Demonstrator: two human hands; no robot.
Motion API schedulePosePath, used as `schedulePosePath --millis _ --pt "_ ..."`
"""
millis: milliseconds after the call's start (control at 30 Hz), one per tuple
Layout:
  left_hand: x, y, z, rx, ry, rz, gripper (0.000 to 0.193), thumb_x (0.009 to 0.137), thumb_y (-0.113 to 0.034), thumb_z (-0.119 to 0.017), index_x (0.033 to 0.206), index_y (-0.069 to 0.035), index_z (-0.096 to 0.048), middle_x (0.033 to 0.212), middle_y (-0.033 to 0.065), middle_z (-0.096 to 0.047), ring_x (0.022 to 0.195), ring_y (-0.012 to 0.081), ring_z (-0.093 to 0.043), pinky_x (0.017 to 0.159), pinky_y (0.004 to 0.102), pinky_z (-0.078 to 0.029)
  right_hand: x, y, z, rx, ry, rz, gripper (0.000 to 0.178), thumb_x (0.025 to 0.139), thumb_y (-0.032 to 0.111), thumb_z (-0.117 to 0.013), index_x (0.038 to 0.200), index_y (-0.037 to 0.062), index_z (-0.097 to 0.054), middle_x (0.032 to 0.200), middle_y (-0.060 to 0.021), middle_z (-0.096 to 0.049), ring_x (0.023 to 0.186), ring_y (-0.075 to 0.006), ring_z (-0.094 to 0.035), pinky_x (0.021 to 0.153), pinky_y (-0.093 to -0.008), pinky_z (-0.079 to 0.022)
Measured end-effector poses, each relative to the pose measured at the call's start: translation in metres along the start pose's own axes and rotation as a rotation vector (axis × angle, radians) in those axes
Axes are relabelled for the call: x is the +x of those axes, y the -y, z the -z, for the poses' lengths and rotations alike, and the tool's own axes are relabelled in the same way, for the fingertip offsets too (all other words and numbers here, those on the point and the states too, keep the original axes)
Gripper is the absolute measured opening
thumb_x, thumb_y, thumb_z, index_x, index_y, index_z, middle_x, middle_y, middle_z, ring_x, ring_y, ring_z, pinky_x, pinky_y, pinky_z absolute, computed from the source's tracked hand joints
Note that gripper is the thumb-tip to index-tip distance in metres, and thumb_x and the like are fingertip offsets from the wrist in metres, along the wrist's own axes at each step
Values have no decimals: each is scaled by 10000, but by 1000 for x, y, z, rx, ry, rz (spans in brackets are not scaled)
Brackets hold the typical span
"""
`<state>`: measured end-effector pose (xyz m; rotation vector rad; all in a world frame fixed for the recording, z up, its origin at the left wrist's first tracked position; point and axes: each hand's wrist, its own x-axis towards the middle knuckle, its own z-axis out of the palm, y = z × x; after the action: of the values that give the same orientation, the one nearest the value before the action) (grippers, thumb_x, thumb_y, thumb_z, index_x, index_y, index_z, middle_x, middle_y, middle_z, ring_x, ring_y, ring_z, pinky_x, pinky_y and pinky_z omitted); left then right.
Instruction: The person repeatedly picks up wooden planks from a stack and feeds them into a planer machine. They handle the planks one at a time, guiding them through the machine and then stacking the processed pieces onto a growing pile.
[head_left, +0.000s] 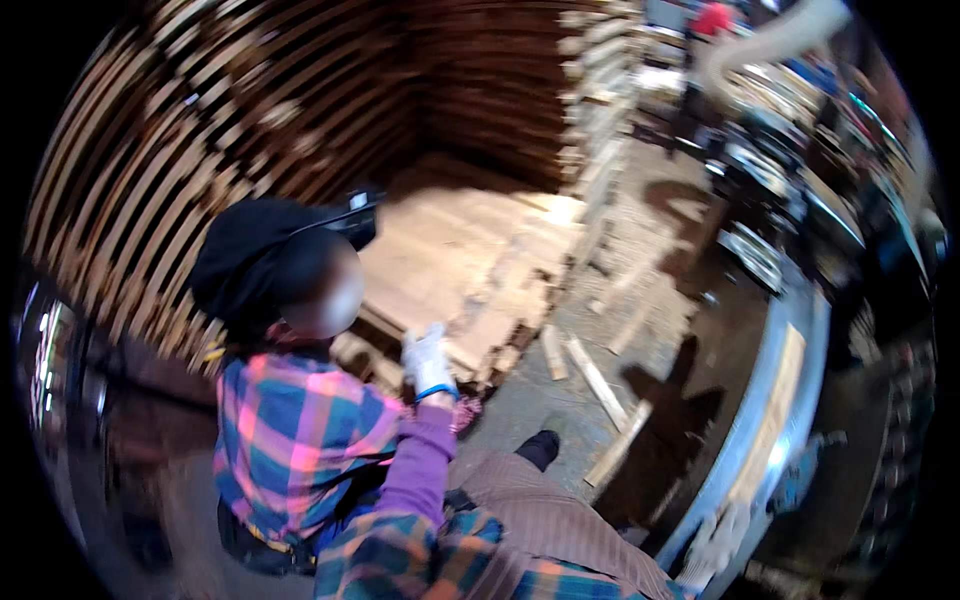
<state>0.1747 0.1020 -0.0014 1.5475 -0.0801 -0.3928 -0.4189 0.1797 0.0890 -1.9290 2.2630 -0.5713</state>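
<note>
My left hand (428,362), in a white glove with a blue band at the wrist, reaches forward beside the low stack of boards (450,265). Its fingers look stretched out, blurred, with nothing visible in them. At the lower right, my right hand (718,545), also in a white glove, is at the near end of a long wooden board (768,420). That board lies along a shiny metal machine bed (700,500). Motion blur hides whether the right fingers grip the board or only touch it.
A co-worker (300,430) in a plaid shirt and black cap bends close at my left. Tall slatted stacks of lumber (150,190) rise behind. Loose wood strips (597,382) lie on the floor. Machinery (765,180) and a pale hose (775,40) stand at the far right.
</note>
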Motion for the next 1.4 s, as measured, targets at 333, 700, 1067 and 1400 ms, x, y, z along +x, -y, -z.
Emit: schedulePosePath --millis 333,700,1067,1400 --pt "50 -38 43 210 -323 136 488 802 -453 -708 971 -22 -552 622 97 -527 428 246 -516 429 385 -462 300 -18 -67 -349 -334 490 403 993 71 -421 1385 24 -504 1399 -201 -526 1313 -365 -464 1122 -413 -361" --pt "52 -52 23 900 -306 90 662 704 -480 -807 1082 21 -596 1067 305 -666 1019 430 -665 835 533 -540 349 122 -84 100 123 757 427 992 65 -503 1418 44 -490 1419 -117 -540 1325 -237 -489 1111 -356 -372" --pt "79 -34 25 149 -199 279 419 729 -331 -809 846 23 -618 622 137 -610 473 253 -585 415 390 -463 114 455 -174 373 598 1365 671 855 553 -640 1323 104 -471 1126 -184 -639 1020 -389 -636 820 -466 -522" --pt "41 -61 -1 -854 658 -5 456 924 -189 -592 1321 12 -490 1023 78 -622 808 138 -590 629 248 -499 124 370 -93 598 786 801 810 753 266 -765 1469 90 -429 1384 -210 -533 1263 -346 -530 1037 -374 -434"
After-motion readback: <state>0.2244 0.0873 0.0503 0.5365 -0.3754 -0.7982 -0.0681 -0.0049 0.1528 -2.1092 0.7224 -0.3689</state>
